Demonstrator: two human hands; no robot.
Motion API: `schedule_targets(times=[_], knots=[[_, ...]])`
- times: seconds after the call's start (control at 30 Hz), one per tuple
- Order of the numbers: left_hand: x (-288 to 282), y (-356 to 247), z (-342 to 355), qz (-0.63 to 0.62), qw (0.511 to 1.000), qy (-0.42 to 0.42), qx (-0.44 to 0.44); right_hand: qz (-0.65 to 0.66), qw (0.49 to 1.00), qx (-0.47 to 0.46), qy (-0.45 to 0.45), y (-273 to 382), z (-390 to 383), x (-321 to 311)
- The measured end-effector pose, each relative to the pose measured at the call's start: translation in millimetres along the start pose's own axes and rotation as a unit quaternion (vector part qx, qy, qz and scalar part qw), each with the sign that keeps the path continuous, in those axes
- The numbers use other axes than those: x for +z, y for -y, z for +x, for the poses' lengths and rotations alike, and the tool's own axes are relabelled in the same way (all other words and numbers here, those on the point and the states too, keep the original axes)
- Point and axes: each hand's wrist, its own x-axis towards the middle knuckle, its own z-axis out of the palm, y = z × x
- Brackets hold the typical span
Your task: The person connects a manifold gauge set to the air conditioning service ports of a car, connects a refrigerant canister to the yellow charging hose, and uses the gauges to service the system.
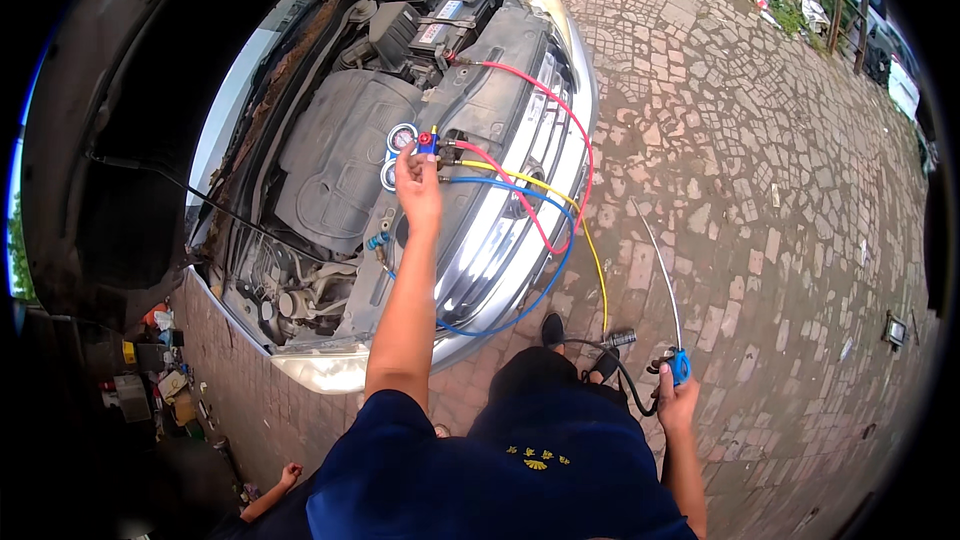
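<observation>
A manifold gauge set with two round dials (402, 137) and a blue valve body lies over the front of the open engine bay. My left hand (418, 190) reaches across the grille and has its fingers closed on it. Red (540, 90), yellow (590, 230) and blue (545, 285) hoses run from its side. The blue one curves back to a blue coupler (378, 240) in the bay; a red one goes up near the battery. Low at my right side, my right hand (680, 402) grips a blue-handled air blow gun (682, 368) with a long thin nozzle and black hose.
A silver car's raised hood (90, 140) hangs at left on a prop rod (220, 202). The battery (440, 25) sits at the far end. Another person's hand (290, 476) shows at lower left, near clutter (160, 390). Brick paving (720, 190) spreads right, with a floodlight-like object (895, 330).
</observation>
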Motion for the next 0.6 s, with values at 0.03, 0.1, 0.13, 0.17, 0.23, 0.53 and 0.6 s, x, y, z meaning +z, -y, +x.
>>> schedule_targets(times=[0.03,0.1,0.13,0.17,0.23,0.53,0.6], knots=[[35.3,2.2,30.9,-0.075,0.995,0.053,-0.029,0.002,1.000,0.004,-0.011,-2.2,-4.2,2.0],[98.3,15.9,94.7,-0.219,0.963,0.067,-0.143,0.018,1.000,-0.009,-0.011,-1.2,-7.1,6.8],[130.7,32.8,129.7,-0.294,0.923,0.059,-0.239,0.037,0.999,0.013,-0.018,9.4,-11.6,9.1],[153.9,49.1,163.2,-0.361,0.870,0.048,-0.331,0.040,0.999,0.015,-0.028,5.5,-10.8,12.5],[183.4,78.0,215.6,-0.336,0.866,0.003,-0.369,0.059,0.996,0.027,-0.059,-9.3,-19.3,16.8],[196.6,88.9,277.5,-0.485,0.804,-0.100,-0.331,0.070,0.990,0.053,-0.110,-10.1,-59.0,31.6],[209.8,60.8,231.9,-0.585,0.755,0.003,-0.296,0.007,0.994,-0.024,-0.102,5.3,-59.2,31.0]])
